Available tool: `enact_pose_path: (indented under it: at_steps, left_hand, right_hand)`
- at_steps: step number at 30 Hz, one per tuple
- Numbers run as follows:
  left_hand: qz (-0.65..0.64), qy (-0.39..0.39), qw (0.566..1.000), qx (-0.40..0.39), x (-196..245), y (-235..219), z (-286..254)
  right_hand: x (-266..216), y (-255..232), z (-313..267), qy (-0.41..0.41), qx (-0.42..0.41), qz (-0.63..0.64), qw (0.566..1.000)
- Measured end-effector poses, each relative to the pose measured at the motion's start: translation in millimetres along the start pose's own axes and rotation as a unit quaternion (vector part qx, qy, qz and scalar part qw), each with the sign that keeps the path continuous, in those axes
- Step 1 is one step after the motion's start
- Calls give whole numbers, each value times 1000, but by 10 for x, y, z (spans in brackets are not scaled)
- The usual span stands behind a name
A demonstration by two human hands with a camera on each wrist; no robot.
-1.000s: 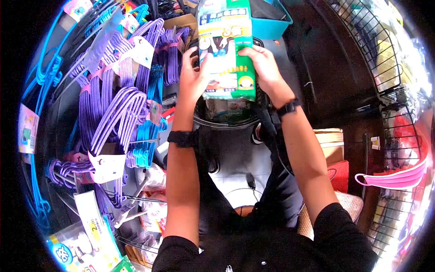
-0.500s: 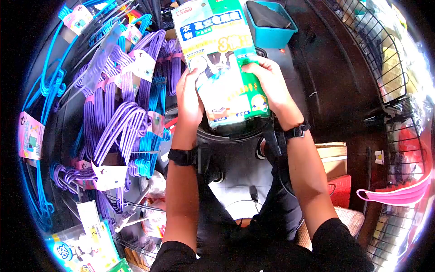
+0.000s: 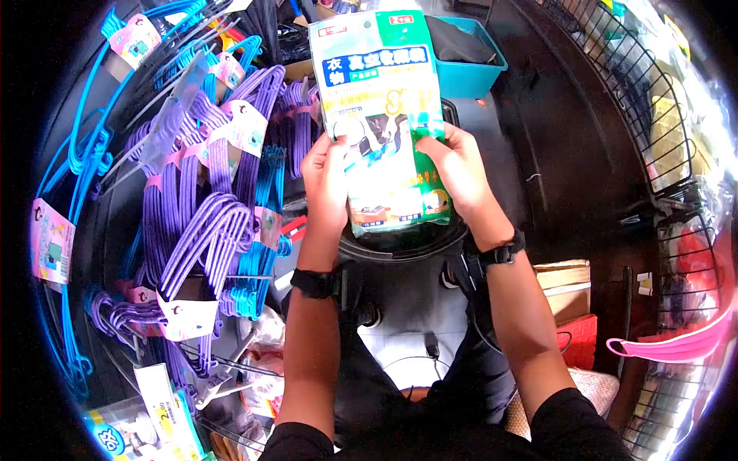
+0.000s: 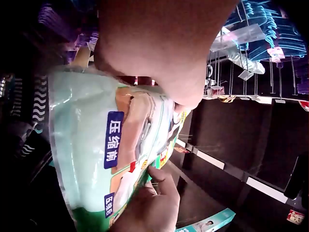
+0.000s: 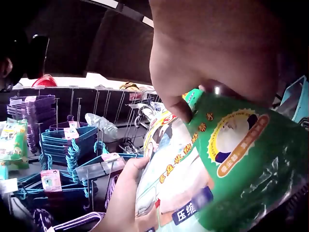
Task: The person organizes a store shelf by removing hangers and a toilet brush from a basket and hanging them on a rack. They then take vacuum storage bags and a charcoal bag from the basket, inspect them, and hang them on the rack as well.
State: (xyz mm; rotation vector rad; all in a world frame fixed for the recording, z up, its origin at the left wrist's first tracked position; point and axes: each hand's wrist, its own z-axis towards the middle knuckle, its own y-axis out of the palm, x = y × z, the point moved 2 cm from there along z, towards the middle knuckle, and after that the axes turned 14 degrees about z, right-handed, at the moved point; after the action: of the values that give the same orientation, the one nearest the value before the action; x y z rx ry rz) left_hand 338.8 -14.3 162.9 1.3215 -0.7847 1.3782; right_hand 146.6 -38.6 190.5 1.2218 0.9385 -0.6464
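Note:
A flat, glossy pack of vacuum storage bags [image 3: 384, 180], white and green with printed pictures and Chinese lettering, is held up in front of the body. My left hand [image 3: 326, 184] grips its left edge, thumb on the printed face. On the opposite side, my right hand [image 3: 461, 170] pinches the green edge, its thumb also lying over the front. In the left wrist view the pack's lower part [image 4: 84, 140] fills the left half. The right wrist view has the green strip [image 5: 246, 159] close up. Fingers behind the pack are hidden.
Purple hangers [image 3: 204, 238] and blue hangers [image 3: 265, 200] hang in bundles at the left. Behind the pack is a teal bin [image 3: 473, 77] with something dark in it. A wire rack [image 3: 653, 146] runs along the right, with a pink mask [image 3: 676, 343] near it. Below the pack sits a black round rim [image 3: 407, 252].
The pack has come down and nearer to the body in both hands, so its whole front now shows. Both hands have kept their hold on its sides.

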Motion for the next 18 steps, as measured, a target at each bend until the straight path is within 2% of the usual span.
enact_pose_path:
  at_steps: [5,8,12,15,18]
  left_hand:
    - [-11,-2,1000,-10,-9,59,7]
    - [-28,-8,999,21,98,154,-35]
    - [-45,-6,999,-11,-51,0,10]
    - [-48,2,999,9,99,109,-47]
    - [-34,-1,999,1,48,62,-27]
  right_hand:
    - [-56,25,-30,-8,14,31,999]
    - [9,-23,-10,-18,19,28,999]
    - [18,-2,-14,-26,17,18,999]
    - [21,7,-14,-25,18,10,999]
    - [23,2,-19,-16,16,21,1000]
